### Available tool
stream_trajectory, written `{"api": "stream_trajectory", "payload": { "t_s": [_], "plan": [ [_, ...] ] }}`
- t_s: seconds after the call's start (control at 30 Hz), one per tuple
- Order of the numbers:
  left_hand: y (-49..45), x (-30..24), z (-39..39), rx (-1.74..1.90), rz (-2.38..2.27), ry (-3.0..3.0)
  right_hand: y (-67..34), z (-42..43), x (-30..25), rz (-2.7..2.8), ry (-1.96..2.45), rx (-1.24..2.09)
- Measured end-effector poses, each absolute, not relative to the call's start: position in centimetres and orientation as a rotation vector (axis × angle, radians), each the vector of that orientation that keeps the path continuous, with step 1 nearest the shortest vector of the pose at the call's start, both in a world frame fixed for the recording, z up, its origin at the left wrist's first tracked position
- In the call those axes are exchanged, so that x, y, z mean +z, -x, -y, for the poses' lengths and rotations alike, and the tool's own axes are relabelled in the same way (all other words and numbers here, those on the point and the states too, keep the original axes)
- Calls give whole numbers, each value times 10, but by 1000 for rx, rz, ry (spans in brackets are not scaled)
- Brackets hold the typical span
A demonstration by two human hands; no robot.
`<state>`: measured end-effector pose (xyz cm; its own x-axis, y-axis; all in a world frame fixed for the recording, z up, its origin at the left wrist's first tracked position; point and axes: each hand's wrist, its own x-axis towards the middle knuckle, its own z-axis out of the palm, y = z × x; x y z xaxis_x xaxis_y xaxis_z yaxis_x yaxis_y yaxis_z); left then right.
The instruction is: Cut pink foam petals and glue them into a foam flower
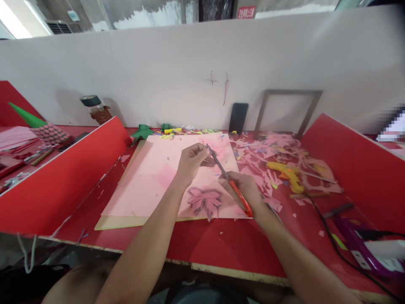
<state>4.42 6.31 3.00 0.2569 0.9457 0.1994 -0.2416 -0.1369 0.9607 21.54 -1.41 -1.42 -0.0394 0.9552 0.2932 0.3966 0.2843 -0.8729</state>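
My right hand [249, 185] is closed around the red handle of scissors [238, 193]. The dark blades slant up and left, their tips close to the fingers of my left hand [192, 159]. Thumb and fingertips of that left hand are pinched together; whatever sits between them is too small or hidden to make out. Beneath both hands lies a large pink sheet [136, 185], with a yellowish board [117, 222] showing under its edge. A pink leaf-shaped paper piece with dark outlines [204, 198] rests on the sheet near its front edge, below my hands.
Pink paper scraps [278, 147] cover the right side around a yellow glue gun [286, 174] with a cord. A purple device [357, 249] stands front right. Red dividers [72, 177] flank the table. A phone [238, 118] and a grey frame [292, 92] lean on the back wall.
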Motion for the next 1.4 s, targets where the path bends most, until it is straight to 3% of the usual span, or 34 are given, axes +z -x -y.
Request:
{"api": "stream_trajectory", "payload": {
  "t_s": [0.43, 0.93, 1.2, 1.4],
  "plan": [
    [-46, 24, -66, 1274, -708, -1199, -217, 12, -27, 1633, 1356, 497],
    [-46, 16, -73, 1254, -738, -1278, -216, 9, -28, 1522, 1359, 638],
    [-47, 18, -70, 1296, -767, -1326, -213, 12, -22, 1474, 1058, 847],
    [-47, 16, -72, 1316, -842, -1411, -213, 13, -21, 1477, 1171, 885]
  ]
}}
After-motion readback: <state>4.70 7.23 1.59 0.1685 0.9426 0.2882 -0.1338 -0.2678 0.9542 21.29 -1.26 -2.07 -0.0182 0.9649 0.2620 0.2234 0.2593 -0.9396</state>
